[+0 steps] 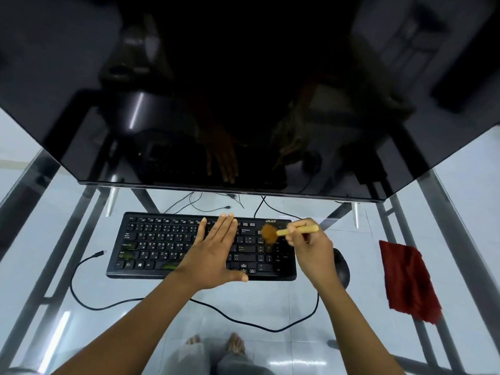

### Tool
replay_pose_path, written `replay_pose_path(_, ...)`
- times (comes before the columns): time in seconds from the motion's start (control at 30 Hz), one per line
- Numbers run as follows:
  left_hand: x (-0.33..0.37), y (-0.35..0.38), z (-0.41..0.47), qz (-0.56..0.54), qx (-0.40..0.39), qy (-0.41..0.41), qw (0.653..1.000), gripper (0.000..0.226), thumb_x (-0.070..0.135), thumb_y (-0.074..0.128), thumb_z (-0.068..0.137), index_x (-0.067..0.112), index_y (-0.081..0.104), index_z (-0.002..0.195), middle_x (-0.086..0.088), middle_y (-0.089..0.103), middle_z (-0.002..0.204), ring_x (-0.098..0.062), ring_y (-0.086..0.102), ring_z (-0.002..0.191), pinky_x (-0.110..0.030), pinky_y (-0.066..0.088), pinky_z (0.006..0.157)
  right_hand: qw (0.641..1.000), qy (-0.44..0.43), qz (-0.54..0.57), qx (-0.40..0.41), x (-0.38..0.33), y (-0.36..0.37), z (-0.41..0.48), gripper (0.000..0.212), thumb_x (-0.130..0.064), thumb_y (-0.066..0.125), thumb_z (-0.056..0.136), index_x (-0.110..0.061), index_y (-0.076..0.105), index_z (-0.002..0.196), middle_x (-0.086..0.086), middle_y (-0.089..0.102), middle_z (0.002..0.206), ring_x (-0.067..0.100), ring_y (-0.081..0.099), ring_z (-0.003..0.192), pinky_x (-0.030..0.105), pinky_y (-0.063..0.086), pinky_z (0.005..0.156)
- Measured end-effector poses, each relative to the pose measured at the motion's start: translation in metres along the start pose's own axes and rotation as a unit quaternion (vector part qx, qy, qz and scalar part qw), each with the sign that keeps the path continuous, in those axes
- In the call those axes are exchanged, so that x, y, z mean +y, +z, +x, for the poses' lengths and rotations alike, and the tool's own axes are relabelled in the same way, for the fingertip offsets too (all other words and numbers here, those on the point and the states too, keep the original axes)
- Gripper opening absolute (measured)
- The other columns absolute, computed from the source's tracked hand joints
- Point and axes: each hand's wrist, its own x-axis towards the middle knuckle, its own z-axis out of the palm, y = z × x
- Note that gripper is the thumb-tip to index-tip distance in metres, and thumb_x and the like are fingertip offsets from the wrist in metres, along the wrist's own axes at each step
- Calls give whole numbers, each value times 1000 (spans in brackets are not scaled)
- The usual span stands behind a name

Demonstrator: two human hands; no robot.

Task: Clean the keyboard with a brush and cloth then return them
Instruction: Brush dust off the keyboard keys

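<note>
My left hand (216, 250) lies flat on the middle of the keyboard (151, 244), fingers straight and together. My right hand (311, 250), just beside it, pinches the brush (285, 232) by its pale handle. The bristles touch the keys ahead of my fingers. The red cloth (405, 280) lies well right of that hand, beyond the mouse (343, 266).

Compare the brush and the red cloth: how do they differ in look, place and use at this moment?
The brush has a pale handle and brown bristles; the cloth is dark red. The right hand grips the brush; nothing touches the cloth. The brush is over the right end of the keyboard; the cloth lies on the glass table, apart from it. Both are on the person's right.
</note>
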Motion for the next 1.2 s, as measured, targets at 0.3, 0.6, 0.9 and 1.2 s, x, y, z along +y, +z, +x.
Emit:
replay_pose_path(0.3,0,1,1,16,-9,-8,1000,126,90,37,66,12,-15,150,-1,-26,157,-13,-31,141,-50,-15,116,992,-95,-52,59,8,-10,-13,13,-11,62,93,-23,65,87,-13,68,88,5,64,85,22,53,72)
replay_pose_path(0.6,0,0,1,28,-12,-8,1000,125,90,36,67,12,-16,150,-1,-27,157,-11,-33,140,-49,-17,115,997,-47,-5,69,8,-20,-20,18,-17,61,94,-31,61,83,-7,72,81,4,67,76,8,48,66)
replay_pose_path(0.9,0,0,1,29,-21,-11,999,126,91,34,66,14,-18,149,0,-28,156,-11,-33,139,-50,-15,116,998,-36,6,45,12,-26,-29,9,-14,59,93,-19,63,86,-6,74,78,9,70,75,9,47,61)
replay_pose_path(1.2,1,-2,1,45,-32,-15,998,127,93,31,64,12,-17,150,0,-28,156,-12,-33,140,-50,-15,116,998,-12,-19,56,24,-35,-35,11,-19,63,92,-27,63,85,-13,69,72,9,64,68,26,51,62)
